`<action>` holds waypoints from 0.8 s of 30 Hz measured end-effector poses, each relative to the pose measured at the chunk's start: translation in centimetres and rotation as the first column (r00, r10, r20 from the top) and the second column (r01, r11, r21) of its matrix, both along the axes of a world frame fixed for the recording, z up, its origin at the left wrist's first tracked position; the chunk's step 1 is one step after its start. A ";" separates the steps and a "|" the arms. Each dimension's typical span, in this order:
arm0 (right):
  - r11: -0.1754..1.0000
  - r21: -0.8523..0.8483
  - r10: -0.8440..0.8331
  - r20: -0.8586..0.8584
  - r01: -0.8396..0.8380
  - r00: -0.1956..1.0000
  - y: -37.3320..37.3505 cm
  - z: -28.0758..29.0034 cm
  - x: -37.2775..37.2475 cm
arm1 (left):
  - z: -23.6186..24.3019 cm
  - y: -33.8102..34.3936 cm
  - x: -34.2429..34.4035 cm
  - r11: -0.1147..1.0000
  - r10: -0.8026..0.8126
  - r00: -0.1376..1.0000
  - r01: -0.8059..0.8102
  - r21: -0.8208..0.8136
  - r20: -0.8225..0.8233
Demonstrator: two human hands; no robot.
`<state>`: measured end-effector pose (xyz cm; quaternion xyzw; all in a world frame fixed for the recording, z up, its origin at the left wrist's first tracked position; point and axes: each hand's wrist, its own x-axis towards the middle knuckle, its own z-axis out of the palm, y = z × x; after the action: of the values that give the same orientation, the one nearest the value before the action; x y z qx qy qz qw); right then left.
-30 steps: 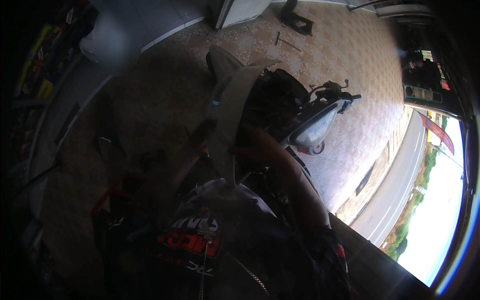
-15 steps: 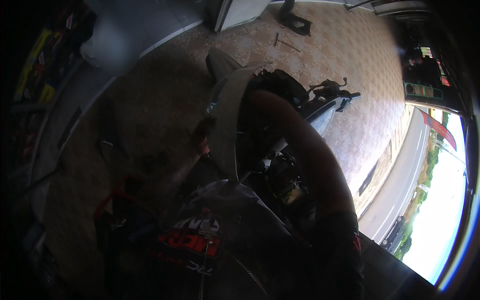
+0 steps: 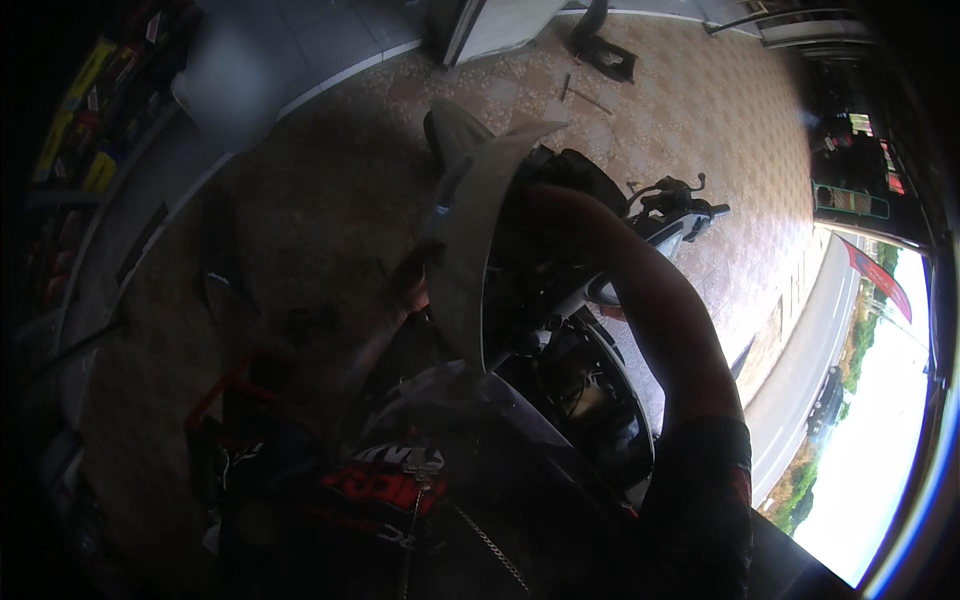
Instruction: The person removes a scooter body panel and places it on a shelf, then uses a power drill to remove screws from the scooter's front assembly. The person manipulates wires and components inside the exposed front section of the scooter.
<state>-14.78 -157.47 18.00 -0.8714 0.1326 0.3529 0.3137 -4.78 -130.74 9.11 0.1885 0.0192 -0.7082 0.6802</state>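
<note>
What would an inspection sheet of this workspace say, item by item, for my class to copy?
Surface: patterned tile floor, shadowed at left.
Job's things: curved grey panel; bike, its inner parts dark.
Clutter: T-shaped bar and black part on the floor.
Hands: left hand at the panel's left side, grip unclear; right forearm reaches behind the panel, right hand lost in shadow.
Cables: nothing seen clearly; too dark inside the bike.
Surroundings: stocked shelves left; road and red flag right.
</note>
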 end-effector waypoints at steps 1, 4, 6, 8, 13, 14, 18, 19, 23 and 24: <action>1.000 -0.004 -0.015 -0.028 0.015 0.999 -0.1 -0.2 0.1 | -0.2 0.0 0.1 1.000 -0.009 0.999 0.009 -0.003 0.036; 0.998 -0.036 0.055 -0.047 -0.057 0.997 -0.4 -0.1 0.1 | -1.3 -0.3 0.4 0.997 -0.063 0.994 0.060 -0.045 -0.084; 0.937 -0.145 0.323 0.017 -0.318 0.946 -1.1 0.9 0.1 | -1.9 -0.7 0.3 0.997 -0.065 0.996 0.062 -0.043 -0.067; 0.942 -0.126 0.330 0.177 -0.311 0.927 -1.3 2.2 -0.1 | -2.0 -1.2 0.3 0.997 -0.062 0.996 0.059 -0.052 -0.065; 0.995 -0.033 0.100 0.193 -0.095 0.976 -1.0 4.7 -0.3 | 0.0 -1.7 0.3 0.999 -0.035 0.997 0.033 -0.037 -0.072; 0.998 -0.006 0.067 0.182 -0.067 0.981 -1.0 4.9 -0.3 | 0.6 -1.8 0.4 0.999 -0.018 0.997 0.015 -0.043 -0.070; 0.995 0.066 -0.094 0.252 0.080 0.963 -1.0 4.4 -1.0 | 1.1 -1.8 0.5 0.997 0.057 0.996 -0.053 -0.062 0.068; 0.996 0.062 -0.078 0.255 0.065 0.964 -1.1 4.1 -1.0 | 0.7 -1.6 0.4 0.996 0.080 0.987 -0.074 -0.048 0.138; 0.999 -0.002 -0.035 0.300 0.038 0.953 -0.8 3.3 -1.1 | -2.7 -1.0 0.1 0.978 0.207 0.792 -0.190 -0.090 0.575; 0.999 -0.024 -0.032 0.332 0.042 0.943 -0.6 3.1 -1.0 | -3.7 -1.1 0.4 0.962 0.267 0.592 -0.213 -0.172 0.760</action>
<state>-15.76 -158.05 21.13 -0.9205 0.0999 0.1934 0.3246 -4.34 -131.83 5.40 0.4493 -0.2727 -0.4593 0.7161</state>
